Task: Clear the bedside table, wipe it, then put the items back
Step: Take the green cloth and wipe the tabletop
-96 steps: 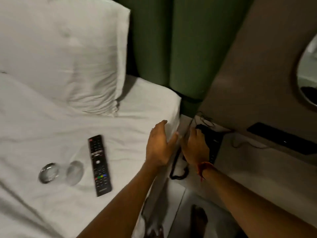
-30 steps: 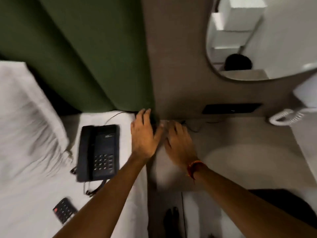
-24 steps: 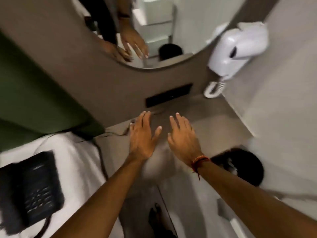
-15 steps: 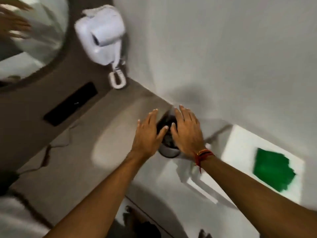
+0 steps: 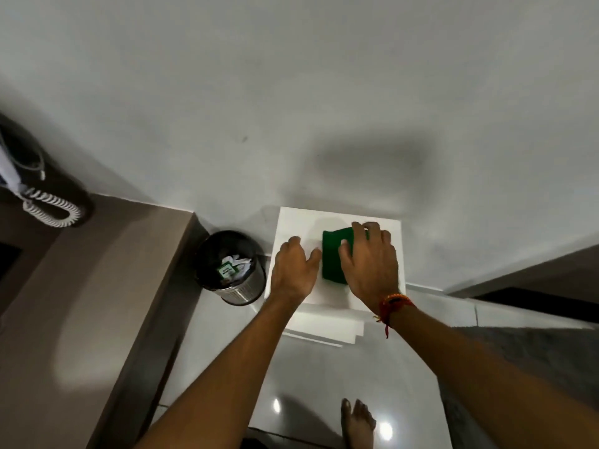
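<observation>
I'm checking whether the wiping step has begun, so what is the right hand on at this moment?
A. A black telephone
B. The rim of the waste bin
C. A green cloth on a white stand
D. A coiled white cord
C: the right hand lies spread over the green cloth on top of the white stand, with the left hand beside it and the waste bin untouched.

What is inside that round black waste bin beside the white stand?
The round black waste bin holds crumpled white paper and a green-and-white packet. Anything deeper is hidden beneath them.
</observation>
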